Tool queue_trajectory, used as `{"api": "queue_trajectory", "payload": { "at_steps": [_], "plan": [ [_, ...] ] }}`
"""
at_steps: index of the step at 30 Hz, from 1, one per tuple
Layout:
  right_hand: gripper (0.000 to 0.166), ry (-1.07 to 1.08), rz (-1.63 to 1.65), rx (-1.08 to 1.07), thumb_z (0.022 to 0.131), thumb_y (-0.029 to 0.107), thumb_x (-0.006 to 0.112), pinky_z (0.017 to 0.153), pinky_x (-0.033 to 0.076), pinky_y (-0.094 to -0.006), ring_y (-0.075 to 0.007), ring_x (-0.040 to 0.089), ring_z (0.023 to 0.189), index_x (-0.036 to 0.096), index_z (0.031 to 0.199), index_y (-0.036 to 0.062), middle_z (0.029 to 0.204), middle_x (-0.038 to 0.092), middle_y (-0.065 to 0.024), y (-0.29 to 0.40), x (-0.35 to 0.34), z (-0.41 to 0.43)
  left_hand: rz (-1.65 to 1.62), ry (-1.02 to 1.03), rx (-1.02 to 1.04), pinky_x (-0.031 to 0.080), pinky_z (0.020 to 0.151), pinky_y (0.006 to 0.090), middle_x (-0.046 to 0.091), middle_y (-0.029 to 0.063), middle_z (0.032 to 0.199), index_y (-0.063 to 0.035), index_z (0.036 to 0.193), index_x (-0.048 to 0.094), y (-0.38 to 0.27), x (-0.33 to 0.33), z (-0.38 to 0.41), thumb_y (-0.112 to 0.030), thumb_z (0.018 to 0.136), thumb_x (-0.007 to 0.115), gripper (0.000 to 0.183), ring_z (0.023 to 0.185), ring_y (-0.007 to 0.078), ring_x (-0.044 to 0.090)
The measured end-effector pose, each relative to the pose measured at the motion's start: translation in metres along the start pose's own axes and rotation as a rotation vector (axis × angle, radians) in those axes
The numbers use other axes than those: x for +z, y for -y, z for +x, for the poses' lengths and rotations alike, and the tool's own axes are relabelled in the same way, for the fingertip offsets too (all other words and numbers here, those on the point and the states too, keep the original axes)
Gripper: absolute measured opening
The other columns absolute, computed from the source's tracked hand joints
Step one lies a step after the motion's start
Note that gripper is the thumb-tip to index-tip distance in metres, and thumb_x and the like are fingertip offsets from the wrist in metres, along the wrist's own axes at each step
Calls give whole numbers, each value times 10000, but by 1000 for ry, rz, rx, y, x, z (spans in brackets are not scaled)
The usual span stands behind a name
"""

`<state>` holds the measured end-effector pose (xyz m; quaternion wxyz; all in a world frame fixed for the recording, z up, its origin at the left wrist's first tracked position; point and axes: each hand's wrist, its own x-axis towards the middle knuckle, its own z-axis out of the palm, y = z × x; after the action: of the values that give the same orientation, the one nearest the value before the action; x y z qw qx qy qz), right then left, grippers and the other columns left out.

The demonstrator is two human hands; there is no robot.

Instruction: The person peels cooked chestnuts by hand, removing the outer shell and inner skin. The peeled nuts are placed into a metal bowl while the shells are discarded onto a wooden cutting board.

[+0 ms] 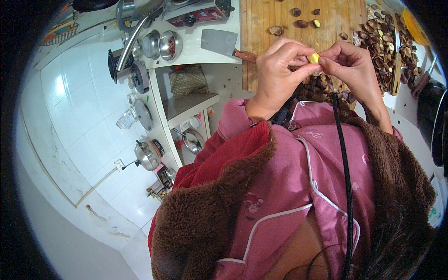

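Between the fingertips of both hands is a pale yellow peeled nut, apparently a chestnut kernel. My left hand pinches it from the left, and the thumb and fingers of my right hand grip its right side. Both hands are above a wooden cutting board. Brown chestnut shells lie under and in front of my wrists, partly hidden by them. Farther up the board are a few brown nuts and a partly bared nut.
A cleaver lies left of the board, its wooden handle reaching the board's edge. Metal bowls and a gas stove stand farther left. At right, a long tool with a yellowish handle rests on a shell heap, near a dark pan.
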<state>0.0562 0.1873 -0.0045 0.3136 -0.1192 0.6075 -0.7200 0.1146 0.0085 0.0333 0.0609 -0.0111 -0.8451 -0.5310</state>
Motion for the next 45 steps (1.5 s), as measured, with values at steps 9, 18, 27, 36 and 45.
{"api": "queue_trajectory", "payload": {
  "at_steps": [9,18,27,36,45],
  "plan": [
    [149,3,138,28,890,107,658,695,521,-215,-88,640,749,665,976,-14,840,682,-49,-9,-5,2,-231,-42,-126,601,735,269,617,77,946,51,951,635,0,5,-2,47,721,779,271,842,144,670],
    [163,-20,149,-3,891,115,671,711,526,-215,-94,649,770,652,998,-7,871,685,-51,-1,2,0,-356,-45,-166,596,804,295,639,107,1030,40,1029,602,6,6,-3,111,749,732,317,920,182,667],
    [151,-2,120,10,898,106,651,718,533,-221,-94,648,766,655,992,-13,860,682,-49,-9,-5,2,-136,3,-17,595,794,281,627,94,1018,47,1029,614,1,3,-2,97,731,755,334,910,175,663],
    [185,-66,295,8,918,94,618,740,528,-230,-105,655,820,631,1077,0,898,679,-54,-3,-1,0,-680,-29,-337,543,897,308,634,119,1107,36,1127,573,-4,4,0,126,778,691,379,998,199,640],
    [243,-82,149,-94,868,122,707,752,511,-223,-84,627,815,648,1074,9,904,676,-38,2,9,-4,-676,-36,-323,524,926,305,607,125,1159,30,1148,551,-4,2,-1,123,784,683,398,1033,196,622]
  ]
}}
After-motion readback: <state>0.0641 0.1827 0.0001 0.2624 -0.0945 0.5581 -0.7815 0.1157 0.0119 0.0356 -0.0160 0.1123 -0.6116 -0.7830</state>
